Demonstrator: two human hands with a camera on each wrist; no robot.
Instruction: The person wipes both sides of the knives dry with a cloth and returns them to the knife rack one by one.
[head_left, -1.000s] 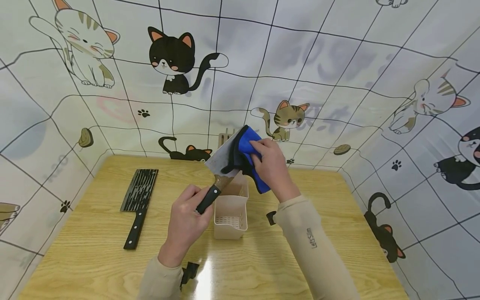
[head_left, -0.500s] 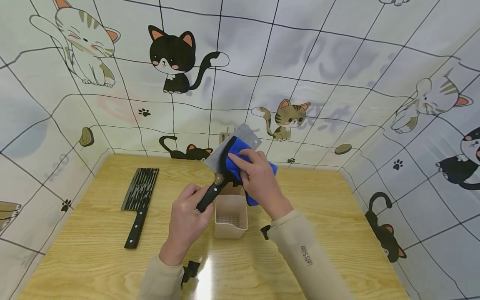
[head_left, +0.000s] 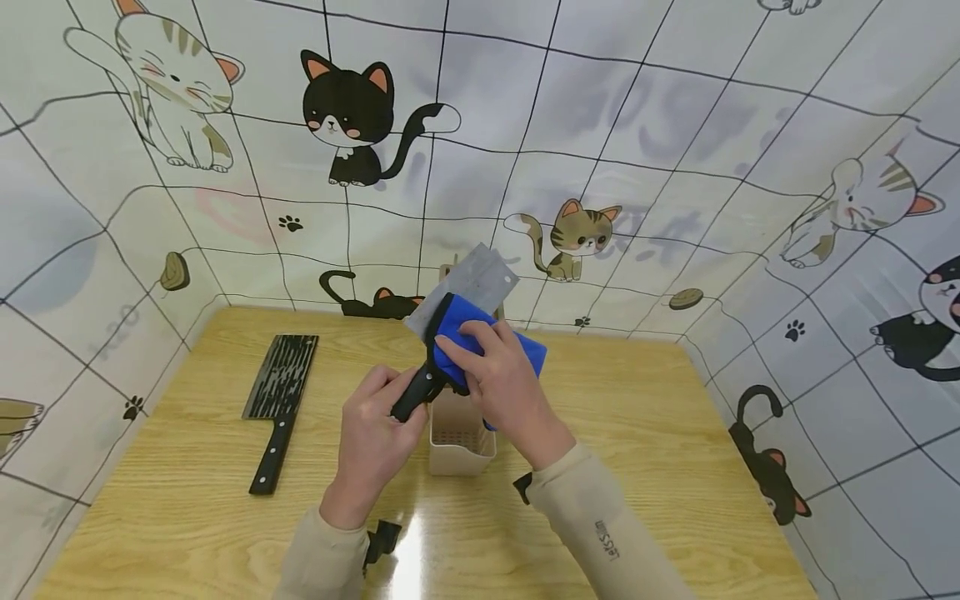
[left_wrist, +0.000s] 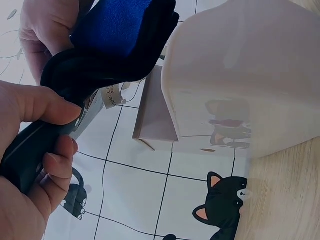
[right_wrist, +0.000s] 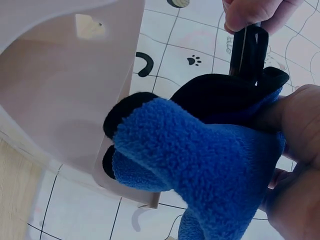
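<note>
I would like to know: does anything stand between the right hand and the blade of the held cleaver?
Yes, the blue cloth lies between the right hand and the blade, covering its part near the handle; the far end is bare. Nothing visible separates the left hand from the handle.

You're in a small, booth-like space (head_left: 847, 358): cat-print sheeting (head_left: 483, 92) walls your wood-grain table (head_left: 675, 450) at back and sides; your cleaver (head_left: 480, 275) is kitchenware, but the wider room is hidden.

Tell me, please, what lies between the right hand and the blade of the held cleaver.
The head view shows the black-edged blue cloth between the right hand and the cleaver blade.
</note>
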